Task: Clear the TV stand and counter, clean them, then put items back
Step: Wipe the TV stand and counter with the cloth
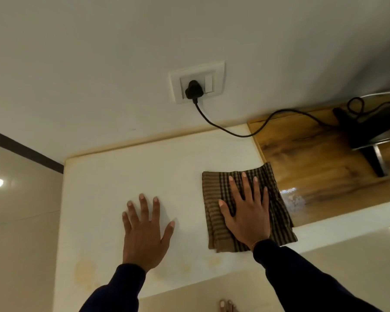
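Right hand (245,212) flat, fingers straight, on folded brown checked cloth (277,221); left hand (144,233) splayed

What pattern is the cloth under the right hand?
Brown and tan checks with dark stripes, on the cloth in the head view.

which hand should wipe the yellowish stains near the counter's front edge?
Right, probably. The right hand already lies flat on the checked cloth; the left hand rests bare on the white counter, though nearer the stains.
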